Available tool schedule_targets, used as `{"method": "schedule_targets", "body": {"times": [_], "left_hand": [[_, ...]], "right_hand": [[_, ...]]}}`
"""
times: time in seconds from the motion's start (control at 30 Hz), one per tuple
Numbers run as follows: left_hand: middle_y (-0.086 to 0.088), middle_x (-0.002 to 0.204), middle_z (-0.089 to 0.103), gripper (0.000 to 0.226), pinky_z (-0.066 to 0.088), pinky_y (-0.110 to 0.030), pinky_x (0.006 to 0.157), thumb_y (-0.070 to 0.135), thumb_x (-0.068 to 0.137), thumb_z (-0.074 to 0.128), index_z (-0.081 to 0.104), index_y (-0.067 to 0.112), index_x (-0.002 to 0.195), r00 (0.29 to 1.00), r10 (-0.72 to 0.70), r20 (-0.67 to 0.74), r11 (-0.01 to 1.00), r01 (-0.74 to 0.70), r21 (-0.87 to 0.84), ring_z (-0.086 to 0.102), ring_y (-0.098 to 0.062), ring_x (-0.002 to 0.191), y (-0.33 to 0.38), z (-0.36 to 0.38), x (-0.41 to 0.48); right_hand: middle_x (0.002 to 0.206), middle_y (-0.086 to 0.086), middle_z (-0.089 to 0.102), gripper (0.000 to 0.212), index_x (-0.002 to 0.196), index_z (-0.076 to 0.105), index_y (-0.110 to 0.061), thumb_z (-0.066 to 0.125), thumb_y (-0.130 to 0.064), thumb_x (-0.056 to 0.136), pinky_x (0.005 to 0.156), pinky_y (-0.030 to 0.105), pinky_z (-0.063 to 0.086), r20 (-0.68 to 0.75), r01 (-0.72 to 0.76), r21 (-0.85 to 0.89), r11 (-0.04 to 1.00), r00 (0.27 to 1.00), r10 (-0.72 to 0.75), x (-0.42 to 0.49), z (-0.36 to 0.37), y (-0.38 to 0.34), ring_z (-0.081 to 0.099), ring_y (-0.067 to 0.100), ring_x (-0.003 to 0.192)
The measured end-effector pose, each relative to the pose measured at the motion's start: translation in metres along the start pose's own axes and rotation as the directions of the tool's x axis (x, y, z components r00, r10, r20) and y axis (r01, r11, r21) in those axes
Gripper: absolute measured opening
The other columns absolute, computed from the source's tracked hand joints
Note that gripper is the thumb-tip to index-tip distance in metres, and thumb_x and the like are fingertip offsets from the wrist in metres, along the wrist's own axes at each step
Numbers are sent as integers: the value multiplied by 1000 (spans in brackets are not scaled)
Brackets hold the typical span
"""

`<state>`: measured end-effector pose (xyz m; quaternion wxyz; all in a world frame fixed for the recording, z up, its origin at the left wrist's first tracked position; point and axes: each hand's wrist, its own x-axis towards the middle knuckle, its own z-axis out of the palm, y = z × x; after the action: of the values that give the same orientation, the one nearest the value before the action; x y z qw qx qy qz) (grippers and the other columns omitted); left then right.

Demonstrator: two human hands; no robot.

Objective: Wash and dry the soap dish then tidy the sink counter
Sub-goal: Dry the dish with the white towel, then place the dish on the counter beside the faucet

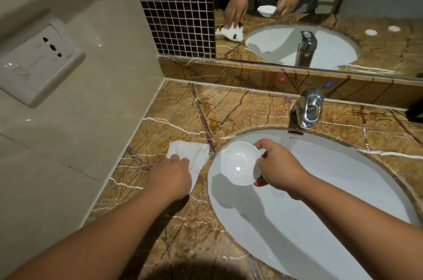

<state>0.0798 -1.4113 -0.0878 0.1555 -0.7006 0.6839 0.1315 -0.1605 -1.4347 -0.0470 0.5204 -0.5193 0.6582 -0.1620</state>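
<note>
The soap dish [240, 163] hangs tilted over the sink [320, 188], the right hand [279, 165] pinching its right rim. The white cloth [190, 156] lies left of it on the table [229, 108]; the left hand [171, 176], nearer, presses it, grip seemingly half-closed

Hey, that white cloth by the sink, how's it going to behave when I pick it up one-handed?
The white cloth will probably go floppy: it lies flat and creased on the counter, so it should droop and unfold from the left hand. It looks thin, so likely light. It should grip easily, unlike the glossy soap dish.
</note>
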Motion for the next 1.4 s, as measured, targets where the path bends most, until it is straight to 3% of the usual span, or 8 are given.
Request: {"method": "schedule_targets", "body": {"times": [0.1, 0.23, 0.6, 0.7, 0.8, 0.97, 1.1, 1.4], "left_hand": [[1, 119, 59, 28, 50, -34, 73, 27, 95, 42, 57, 27, 118, 985, 20, -174, 929, -83, -361, 58, -18, 90, 18, -19, 4], [8, 84, 69, 18, 56, -40, 70, 31, 95, 46, 64, 33, 93, 985, 106, -139, 629, -175, -758, 65, -12, 70, 48, -43, 5], [10, 63, 67, 15, 39, -13, 42, 26, 93, 55, 71, 28, 94, 931, 344, -122, 575, -311, -756, 58, -2, 47, 145, -59, 3], [5, 61, 67, 17, 40, -15, 43, 22, 92, 56, 71, 28, 85, 928, 362, -83, 561, -288, -776, 58, -7, 47, 178, -59, 1], [-3, 65, 68, 20, 45, -22, 46, 18, 92, 55, 70, 25, 80, 947, 318, -39, 533, -213, -819, 60, -14, 50, 213, -56, 1], [-20, 75, 66, 18, 49, -25, 47, 11, 90, 51, 68, 15, 85, 986, 168, 16, 438, -60, -897, 67, -23, 55, 276, -50, 0], [-17, 77, 60, 14, 58, -45, 64, 4, 86, 49, 63, 8, 88, 995, 57, 83, 322, 61, -945, 69, -30, 59, 324, -45, 2], [-26, 88, 67, 12, 38, -17, 35, 8, 91, 49, 56, 17, 95, 988, -34, 151, 243, 154, -958, 58, -12, 41, 374, -46, 18]], "right_hand": [[108, 17, 57, 35, 100, 58, -26, 40, 2, 88, 64, 52, 61, -14, -9, 10, 1000, 1000, 9, -3, -2, 1, 71, 34, 67], [109, 16, 56, 37, 100, 58, -27, 39, 3, 88, 62, 49, 62, -43, -32, 28, 999, 999, 33, -12, -9, 5, 70, 34, 69], [83, 4, 59, 34, 95, 62, -30, 41, -3, 87, 54, 36, 61, -154, -33, -10, 999, 988, 31, -52, -70, 45, 69, 26, 59], [73, 2, 61, 33, 92, 61, -33, 44, -6, 87, 56, 39, 61, -183, -30, 2, 1000, 983, 29, -59, -95, 65, 67, 21, 49], [76, 6, 63, 25, 94, 62, -30, 48, -11, 87, 64, 51, 61, -211, -33, 95, 995, 976, 52, -60, -123, 88, 65, 22, 50], [89, 9, 65, 28, 113, 57, -25, 54, -18, 87, 72, 49, 58, -222, -55, 266, 962, 968, 117, -52, -181, 135, 67, 24, 64], [101, 10, 61, 26, 117, 55, -21, 55, -20, 91, 68, 41, 60, -208, -87, 403, 911, 961, 183, -43, -220, 164, 68, 23, 70], [99, 11, 65, 20, 111, 60, -17, 55, -17, 92, 71, 35, 61, -155, -68, 542, 838, 972, 178, -13, -254, 178, 67, 20, 76]]}}
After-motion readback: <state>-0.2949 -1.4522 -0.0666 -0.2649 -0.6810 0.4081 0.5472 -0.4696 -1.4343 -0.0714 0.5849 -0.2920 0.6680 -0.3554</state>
